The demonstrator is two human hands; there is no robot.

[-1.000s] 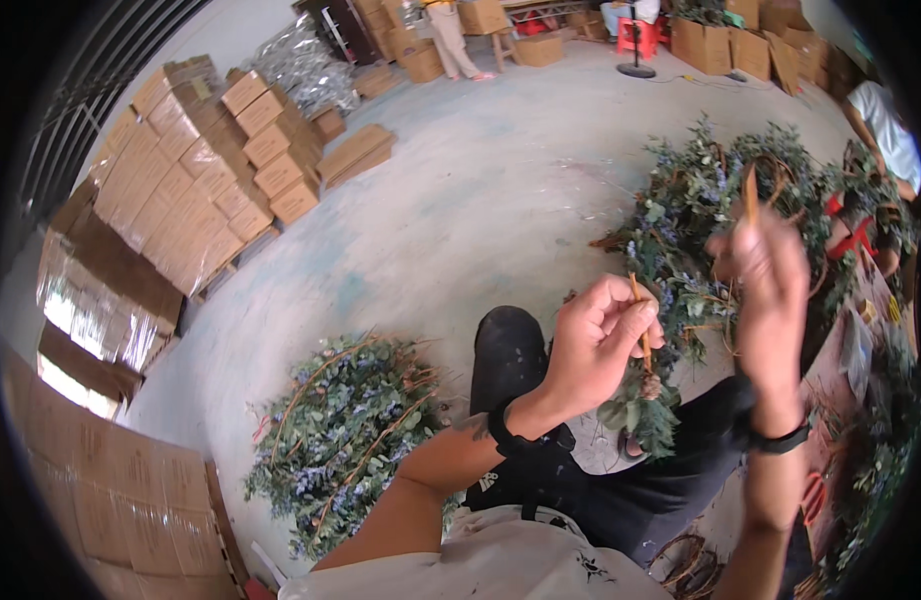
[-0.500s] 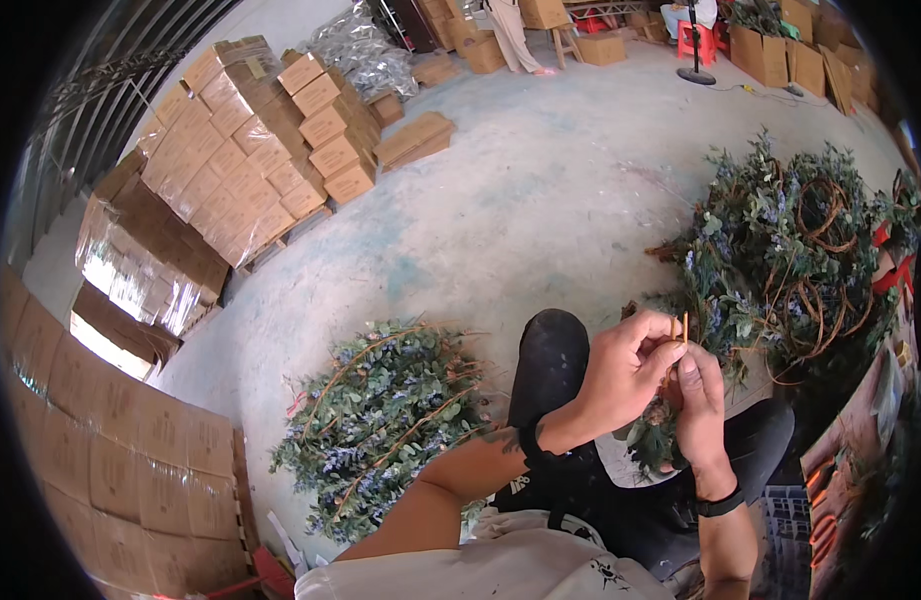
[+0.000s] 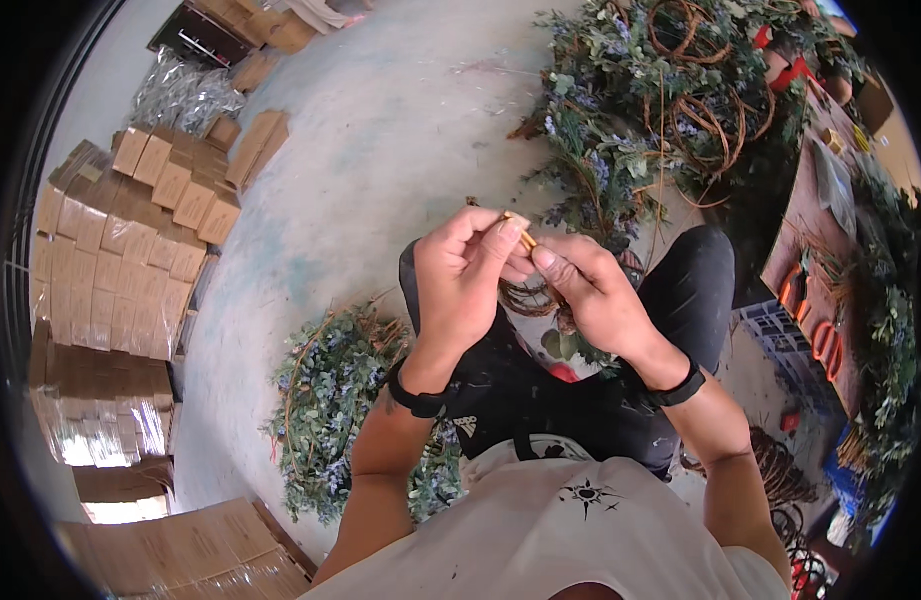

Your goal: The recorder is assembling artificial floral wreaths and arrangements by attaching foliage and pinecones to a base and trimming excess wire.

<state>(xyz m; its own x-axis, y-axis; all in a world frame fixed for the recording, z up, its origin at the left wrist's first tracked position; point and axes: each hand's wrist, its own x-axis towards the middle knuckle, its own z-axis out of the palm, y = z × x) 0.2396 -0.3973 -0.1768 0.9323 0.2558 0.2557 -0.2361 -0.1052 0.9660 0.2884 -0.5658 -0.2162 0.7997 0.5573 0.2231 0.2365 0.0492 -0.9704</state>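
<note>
Head view: left hand (image 3: 460,285) and right hand (image 3: 590,295) pinch a thin brown twig (image 3: 526,240) between meeting fingertips, its axis slanting down-right.

I hold both hands close together in front of my chest, above my lap. My left hand (image 3: 465,275) has its back to the camera, with the fingers curled and the fingertips pinched. My right hand (image 3: 595,295) meets it from the right, thumb and forefinger pinched. Both forearms rise from below, with a black band on each wrist.
</note>
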